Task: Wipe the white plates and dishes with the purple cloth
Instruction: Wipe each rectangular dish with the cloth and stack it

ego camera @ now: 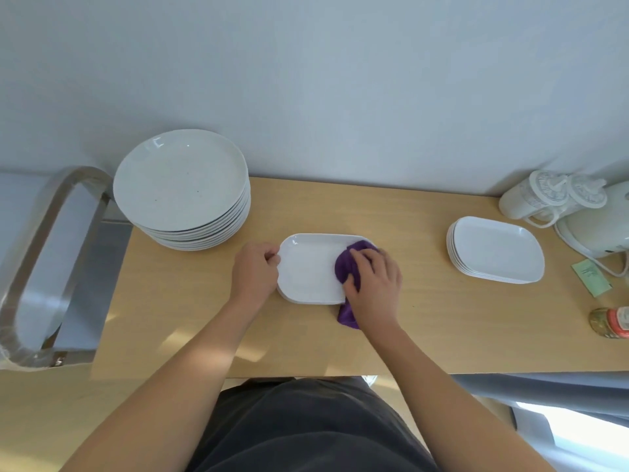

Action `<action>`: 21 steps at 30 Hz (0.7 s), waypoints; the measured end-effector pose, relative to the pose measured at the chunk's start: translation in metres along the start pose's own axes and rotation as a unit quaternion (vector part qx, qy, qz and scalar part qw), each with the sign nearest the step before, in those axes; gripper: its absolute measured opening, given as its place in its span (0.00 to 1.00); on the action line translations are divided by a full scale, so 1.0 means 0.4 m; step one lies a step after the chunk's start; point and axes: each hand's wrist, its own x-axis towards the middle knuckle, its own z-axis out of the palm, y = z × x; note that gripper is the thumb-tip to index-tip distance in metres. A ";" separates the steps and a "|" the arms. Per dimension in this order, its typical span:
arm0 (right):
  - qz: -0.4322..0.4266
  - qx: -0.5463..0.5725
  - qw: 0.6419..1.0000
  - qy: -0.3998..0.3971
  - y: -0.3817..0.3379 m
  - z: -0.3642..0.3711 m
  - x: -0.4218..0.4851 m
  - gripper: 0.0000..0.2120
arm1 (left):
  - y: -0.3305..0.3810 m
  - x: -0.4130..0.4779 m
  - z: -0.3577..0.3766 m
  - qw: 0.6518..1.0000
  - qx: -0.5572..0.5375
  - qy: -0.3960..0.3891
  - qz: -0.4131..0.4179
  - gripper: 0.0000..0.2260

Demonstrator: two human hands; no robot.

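Well, far to the left of the dish (308, 270) I am wiping, a curved metal frame (51, 260) stands off the table's (190, 318) left end. Nearer the dish, up and to its left, the stack of round plates (180, 185) sits by the wall (306, 97), its rim over the table's left edge. A stretch of bare wood lies between that stack and the dish, and a wider band runs from the dish to the table's near edge, where my forearms cross.

My left hand (255, 270) is at the dish's left short end, knuckles up, with the fingers curled in and pinching the rim. The dish lies flat with its long axis running left to right, roughly along the table's front edge; a second rim shows under its near side.

On the dish's right end my right hand (374, 281) is palm down, fingers bent over the bunched purple cloth (345, 267) and gripping it against the surface. A tail of cloth hangs off the near right corner onto the wood.

Right of the dish, past more bare wood, a stack of oblong dishes (497, 248) lies well apart. Beyond it are white jugs (544, 199), a white appliance (599, 229), a green packet (590, 277) and a jar (611, 321) at the picture's right edge.
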 end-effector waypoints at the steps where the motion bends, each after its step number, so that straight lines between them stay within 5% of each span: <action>1: 0.020 -0.006 1.000 0.000 0.010 -0.001 0.000 0.22 | -0.001 0.001 0.000 1.000 -0.005 0.001 -0.001 0.07; 7: 0.065 0.003 0.996 -0.054 -0.109 0.042 0.032 0.24 | 0.001 0.009 -0.009 0.999 -0.034 -0.004 -0.032 0.09; 10: -0.001 0.047 0.996 -0.082 -0.165 0.059 0.041 0.27 | 0.004 0.011 -0.009 0.998 -0.049 -0.004 -0.050 0.08; 16: -0.148 0.114 0.972 -0.141 -0.158 0.028 -0.021 0.18 | 0.008 0.006 -0.005 0.997 -0.054 0.010 -0.050 0.09; 21: -0.059 0.090 0.993 -0.042 -0.027 -0.016 -0.048 0.17 | 0.001 0.007 -0.003 0.997 -0.058 0.009 -0.050 0.08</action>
